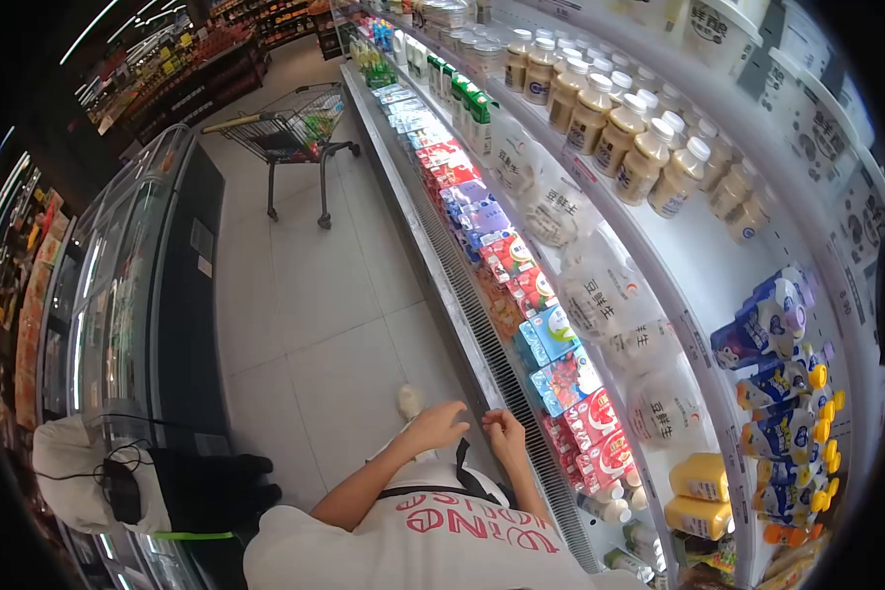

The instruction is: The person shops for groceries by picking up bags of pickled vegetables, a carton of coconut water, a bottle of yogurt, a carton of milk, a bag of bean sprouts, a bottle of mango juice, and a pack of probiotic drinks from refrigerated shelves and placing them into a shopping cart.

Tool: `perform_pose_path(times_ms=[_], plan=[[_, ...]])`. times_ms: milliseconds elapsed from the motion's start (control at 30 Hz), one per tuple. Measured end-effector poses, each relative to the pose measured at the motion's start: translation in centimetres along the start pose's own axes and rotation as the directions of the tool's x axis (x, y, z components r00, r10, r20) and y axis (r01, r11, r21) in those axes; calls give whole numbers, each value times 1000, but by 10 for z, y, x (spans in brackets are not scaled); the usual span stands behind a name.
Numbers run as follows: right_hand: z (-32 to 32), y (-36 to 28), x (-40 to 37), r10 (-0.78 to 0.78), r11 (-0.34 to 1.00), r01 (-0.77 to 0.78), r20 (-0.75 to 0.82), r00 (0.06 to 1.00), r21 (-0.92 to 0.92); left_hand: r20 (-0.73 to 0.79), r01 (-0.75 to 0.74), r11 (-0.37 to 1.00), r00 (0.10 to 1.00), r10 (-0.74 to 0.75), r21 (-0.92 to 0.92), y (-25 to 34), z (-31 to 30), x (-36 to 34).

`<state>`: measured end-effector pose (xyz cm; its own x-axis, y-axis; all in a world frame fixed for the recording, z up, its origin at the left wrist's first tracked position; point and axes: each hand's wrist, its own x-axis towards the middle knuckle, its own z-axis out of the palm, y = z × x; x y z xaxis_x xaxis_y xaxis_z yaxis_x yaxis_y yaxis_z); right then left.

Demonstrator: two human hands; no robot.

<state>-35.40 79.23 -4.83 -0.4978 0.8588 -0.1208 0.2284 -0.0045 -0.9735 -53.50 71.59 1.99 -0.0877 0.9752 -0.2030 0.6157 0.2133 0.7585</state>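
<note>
My left hand (pixel 437 428) is in front of my white shirt (pixel 433 541), its fingers loosely stretched and apart, with nothing in it. Beside it, on the shelf side, my right hand (pixel 504 433) has its fingers curled in, and no object shows in them. A gap separates the two hands. Between my forearms a black strap (pixel 472 477) crosses the shirt. Closest to my right hand are the red-and-white drink cartons (pixel 595 418) and blue cartons (pixel 551 334) on the lowest shelf; the hand is apart from them.
A shopping cart (pixel 295 128) with goods stands ahead on the tiled floor (pixel 315 265). The refrigerated shelf (pixel 698 256) on the right carries bottled drinks (pixel 644 162) and yellow-capped pouches (pixel 787 433). Along the left runs a glass-topped freezer (pixel 133 236); a person in black (pixel 202 492) is beside it.
</note>
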Motion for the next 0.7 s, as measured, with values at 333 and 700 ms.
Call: perform_pose_path(times_ms=[333,700], plan=[[248,-81,223,-58,978,155,526,849,-142,-246,284,957,933,-263,54,-167,-232,16],[448,-137,473,-82,943,292,740,668,-159,-343,351,922,856,-387,-162,-324,-443,132]])
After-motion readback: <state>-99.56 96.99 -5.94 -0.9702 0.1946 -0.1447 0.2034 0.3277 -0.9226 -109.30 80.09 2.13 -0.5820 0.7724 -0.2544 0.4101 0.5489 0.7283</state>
